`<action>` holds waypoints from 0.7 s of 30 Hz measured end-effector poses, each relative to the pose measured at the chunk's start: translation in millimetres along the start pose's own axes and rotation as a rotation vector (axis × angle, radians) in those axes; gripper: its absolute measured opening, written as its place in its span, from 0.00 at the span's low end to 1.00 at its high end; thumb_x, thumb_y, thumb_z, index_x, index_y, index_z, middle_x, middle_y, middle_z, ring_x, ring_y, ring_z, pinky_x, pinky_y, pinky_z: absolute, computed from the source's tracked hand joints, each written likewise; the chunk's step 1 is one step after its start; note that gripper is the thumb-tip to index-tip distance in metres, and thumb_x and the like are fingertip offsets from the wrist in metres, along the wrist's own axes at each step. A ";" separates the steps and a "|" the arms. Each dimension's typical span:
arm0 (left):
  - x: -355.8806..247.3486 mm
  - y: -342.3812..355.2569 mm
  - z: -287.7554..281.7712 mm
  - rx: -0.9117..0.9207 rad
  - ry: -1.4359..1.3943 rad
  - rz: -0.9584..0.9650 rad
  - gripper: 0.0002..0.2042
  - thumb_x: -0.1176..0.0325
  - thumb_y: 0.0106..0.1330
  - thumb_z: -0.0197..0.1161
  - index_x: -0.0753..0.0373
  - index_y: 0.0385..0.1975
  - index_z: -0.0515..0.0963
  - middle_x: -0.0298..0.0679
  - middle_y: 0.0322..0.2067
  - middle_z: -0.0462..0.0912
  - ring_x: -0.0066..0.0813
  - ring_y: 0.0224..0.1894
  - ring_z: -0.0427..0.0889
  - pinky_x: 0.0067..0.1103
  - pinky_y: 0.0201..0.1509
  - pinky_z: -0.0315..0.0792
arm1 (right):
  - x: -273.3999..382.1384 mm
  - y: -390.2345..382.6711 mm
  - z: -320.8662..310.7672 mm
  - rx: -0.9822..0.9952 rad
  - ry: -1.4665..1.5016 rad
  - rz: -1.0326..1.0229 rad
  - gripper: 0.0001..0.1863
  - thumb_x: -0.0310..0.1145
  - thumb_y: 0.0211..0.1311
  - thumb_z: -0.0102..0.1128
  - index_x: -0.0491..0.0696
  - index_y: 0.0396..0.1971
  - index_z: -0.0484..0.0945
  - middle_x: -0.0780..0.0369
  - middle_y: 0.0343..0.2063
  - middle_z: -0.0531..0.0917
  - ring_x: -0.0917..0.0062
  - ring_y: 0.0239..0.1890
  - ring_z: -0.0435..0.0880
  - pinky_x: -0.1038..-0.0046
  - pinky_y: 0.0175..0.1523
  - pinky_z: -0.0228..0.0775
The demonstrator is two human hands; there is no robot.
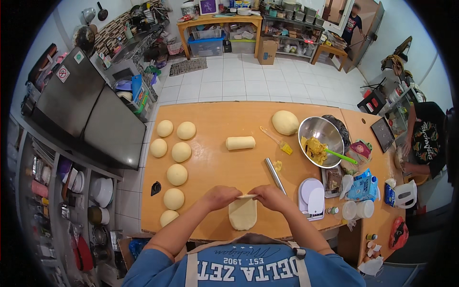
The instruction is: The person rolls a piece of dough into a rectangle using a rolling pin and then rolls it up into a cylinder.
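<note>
A flattened oval of pale dough (242, 214) lies at the near edge of the wooden table (210, 119). My left hand (221, 196) and my right hand (268, 196) both pinch its far edge, which is folded over into a thin roll. A rolled dough log (240, 142) lies farther out in the middle. Several round dough balls (177, 174) sit in a column on the left, and a bigger ball (285, 122) rests at the far right. A metal rolling pin (275, 175) lies just right of my right hand.
A steel bowl (321, 128) with yellow filling and a green spatula (340, 156), a yellow brush (278, 141), a white scale (311, 197), cartons and small tubs crowd the table's right side. Another person (425, 143) works at the right end. A steel fridge (86, 115) stands left.
</note>
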State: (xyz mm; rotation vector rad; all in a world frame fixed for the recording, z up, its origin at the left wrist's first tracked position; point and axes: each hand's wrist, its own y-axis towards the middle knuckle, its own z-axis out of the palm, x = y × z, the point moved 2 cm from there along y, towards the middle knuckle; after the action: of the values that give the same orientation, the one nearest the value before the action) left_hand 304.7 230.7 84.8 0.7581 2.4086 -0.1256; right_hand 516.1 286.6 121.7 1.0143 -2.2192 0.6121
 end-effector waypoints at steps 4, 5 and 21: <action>-38.8 -15.1 -23.9 -0.019 0.032 0.066 0.06 0.67 0.62 0.60 0.57 0.37 0.78 0.39 0.31 0.82 0.42 0.31 0.82 0.34 0.33 0.75 | 41.7 -26.8 -20.5 0.058 -0.011 -0.043 0.10 0.29 0.59 0.58 0.47 0.41 0.81 0.55 0.35 0.84 0.58 0.41 0.82 0.61 0.46 0.73; -47.5 -18.4 -29.5 -0.026 0.025 0.095 0.06 0.67 0.62 0.59 0.57 0.37 0.76 0.39 0.29 0.81 0.41 0.30 0.82 0.34 0.31 0.75 | 51.1 -32.4 -24.0 0.065 -0.021 -0.063 0.10 0.29 0.60 0.58 0.46 0.40 0.81 0.56 0.35 0.84 0.59 0.40 0.82 0.62 0.45 0.74; -111.0 15.0 -152.8 -0.139 0.008 0.157 0.07 0.71 0.59 0.61 0.59 0.37 0.76 0.41 0.26 0.80 0.44 0.30 0.81 0.33 0.32 0.74 | 132.0 -39.6 -116.2 -0.160 -0.204 -0.228 0.10 0.27 0.57 0.58 0.48 0.40 0.81 0.57 0.34 0.83 0.60 0.38 0.82 0.62 0.43 0.74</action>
State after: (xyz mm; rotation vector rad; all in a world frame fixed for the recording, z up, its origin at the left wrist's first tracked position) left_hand 305.9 228.3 274.2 0.8791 2.3264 0.1072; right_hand 518.5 269.3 301.1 1.2688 -2.2392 0.2351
